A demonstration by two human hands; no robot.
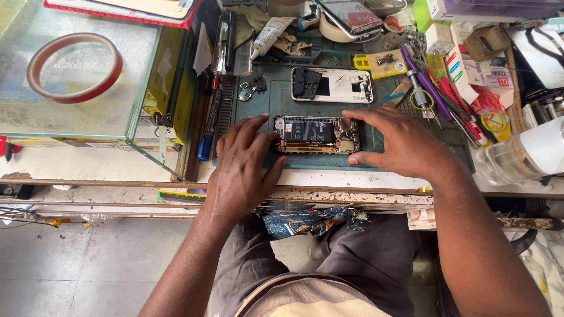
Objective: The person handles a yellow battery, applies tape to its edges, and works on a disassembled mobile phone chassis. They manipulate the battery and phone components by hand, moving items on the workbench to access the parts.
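A: Where is the opened dark smartphone with its battery and circuit board exposed (pixel 316 134)?

B: Flat on the dark green rubber work mat (pixel 276 103), near the front edge of the bench, lying lengthwise between both hands.

A: And the hands?

B: The left hand (pixel 242 167) lies spread at the phone's left end, fingertips pressing the edge, gripping nothing; it seems to brace the phone so it cannot slide. The right hand (pixel 392 142) arches over the right end, thumb at the near edge and fingers on the far corner, pinching the frame lightly there (probably steadying it over the board).

A: What lies around them?

B: Just beyond the phone, a white phone back cover with dark parts resting on it (pixel 332 84). Far left, a red ring of tape (pixel 74 66) sits on a glass case (pixel 23 111). At the right edge, a clear plastic bottle (pixel 521 156) lies on its side, cut off by the frame.

A: Anything unclear?

B: The right fingers hide the phone's right corner, so whether they hold a small part I cannot tell. The tool clutter far right is too crowded to sort out.
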